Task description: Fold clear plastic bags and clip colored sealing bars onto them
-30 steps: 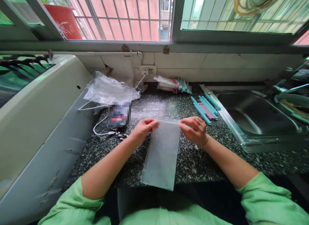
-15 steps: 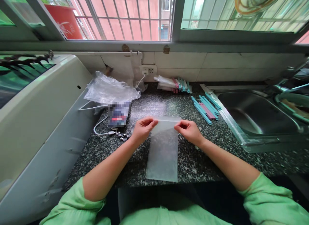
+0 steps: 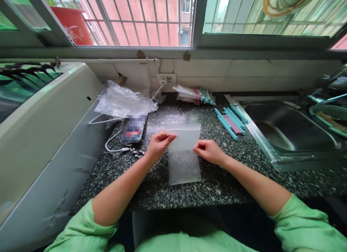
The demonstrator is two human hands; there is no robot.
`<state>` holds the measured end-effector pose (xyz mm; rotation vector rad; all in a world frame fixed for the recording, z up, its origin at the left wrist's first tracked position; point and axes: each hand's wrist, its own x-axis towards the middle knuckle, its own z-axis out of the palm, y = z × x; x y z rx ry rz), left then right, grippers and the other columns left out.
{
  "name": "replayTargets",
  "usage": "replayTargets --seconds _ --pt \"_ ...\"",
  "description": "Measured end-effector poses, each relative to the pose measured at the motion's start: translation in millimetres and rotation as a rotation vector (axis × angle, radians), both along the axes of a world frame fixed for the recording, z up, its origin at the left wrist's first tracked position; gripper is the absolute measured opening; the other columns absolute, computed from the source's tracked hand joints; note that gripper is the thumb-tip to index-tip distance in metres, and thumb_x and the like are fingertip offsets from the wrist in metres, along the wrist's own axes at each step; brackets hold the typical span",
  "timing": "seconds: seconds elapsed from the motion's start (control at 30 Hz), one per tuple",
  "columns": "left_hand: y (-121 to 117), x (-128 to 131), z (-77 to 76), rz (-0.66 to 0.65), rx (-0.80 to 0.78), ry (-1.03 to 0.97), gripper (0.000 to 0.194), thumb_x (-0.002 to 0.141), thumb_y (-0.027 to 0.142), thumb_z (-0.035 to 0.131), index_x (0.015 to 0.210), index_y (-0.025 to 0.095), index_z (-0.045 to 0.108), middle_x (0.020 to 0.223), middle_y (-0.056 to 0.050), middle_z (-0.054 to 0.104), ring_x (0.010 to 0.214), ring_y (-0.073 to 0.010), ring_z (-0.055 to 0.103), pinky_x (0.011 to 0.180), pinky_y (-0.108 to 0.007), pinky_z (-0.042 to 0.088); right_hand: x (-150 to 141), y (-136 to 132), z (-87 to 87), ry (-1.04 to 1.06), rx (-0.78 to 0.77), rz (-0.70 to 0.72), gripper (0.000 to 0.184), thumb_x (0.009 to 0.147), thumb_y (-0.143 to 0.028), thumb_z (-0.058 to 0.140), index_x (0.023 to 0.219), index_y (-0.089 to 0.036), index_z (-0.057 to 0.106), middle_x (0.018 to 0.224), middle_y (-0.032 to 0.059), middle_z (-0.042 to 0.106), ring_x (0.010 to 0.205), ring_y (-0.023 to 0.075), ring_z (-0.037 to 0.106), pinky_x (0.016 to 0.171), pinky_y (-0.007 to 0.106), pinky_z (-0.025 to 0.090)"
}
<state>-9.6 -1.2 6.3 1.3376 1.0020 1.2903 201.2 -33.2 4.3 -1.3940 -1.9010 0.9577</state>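
A translucent zip bag (image 3: pixel 184 165) is held above the dark speckled counter (image 3: pixel 222 187), its zip strip along the far edge. My left hand (image 3: pixel 159 145) pinches its left side just below the strip, thumb and fingers closed. On the opposite side, lower down, my right hand (image 3: pixel 210 151) has its fingers closed at the bag's right edge. Beyond my right hand lie several blue and pink plastic strips (image 3: pixel 231 120). At the back, a bundle of clear bags (image 3: pixel 187 93) lies with blue and pink strips at its right end.
Crumpled clear plastic (image 3: pixel 124 100) lies back left, beside a phone (image 3: pixel 134 129) with a white cable (image 3: pixel 111 149). A steel sink (image 3: pixel 287 125) is set into the counter on the right. A white appliance (image 3: pixel 48 136) stands at the left. A wall socket (image 3: pixel 166 78) is behind.
The bag has shifted away from me, its near edge lifting farther from the counter's front. My right hand has moved from the bag's top corner down its right edge.
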Motion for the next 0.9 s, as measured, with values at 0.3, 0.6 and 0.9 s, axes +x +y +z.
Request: replayTargets --seconds 0.3,0.6,0.9 --pt "2 -2 -5.9 0.073 0.033 -0.044 0.028 0.057 0.046 0.075 0.061 0.018 0.070 0.062 -0.001 0.065 0.062 -0.0118 0.055 0.063 -0.025 0.043 2 -3 -4.4 -0.119 -0.157 0.121 0.011 0.067 -0.023 0.058 0.059 -0.017 0.061 0.056 -0.0015 0.060 0.053 0.0096 0.051 0.050 0.020 0.036" --pt "-4 1 4.1 -0.103 -0.061 0.073 0.034 0.056 0.048 0.074 0.061 0.015 0.068 0.060 -0.001 0.063 0.059 -0.0116 0.052 0.059 -0.024 0.041 4 1 7.8 0.290 -0.088 -0.037 0.030 0.068 -0.046 0.060 0.074 -0.017 0.058 0.060 -0.0020 0.052 0.055 0.0097 0.044 0.052 0.023 0.035" --pt "-5 1 2.7 -0.244 -0.137 0.151 0.043 0.062 0.056 0.065 0.061 0.013 0.061 0.055 0.002 0.052 0.053 -0.0090 0.043 0.051 -0.020 0.034 6 0 8.6 0.326 -0.002 -0.099 0.036 0.067 -0.048 0.060 0.055 -0.017 0.049 0.053 -0.0045 0.038 0.051 0.0073 0.033 0.048 0.023 0.026"
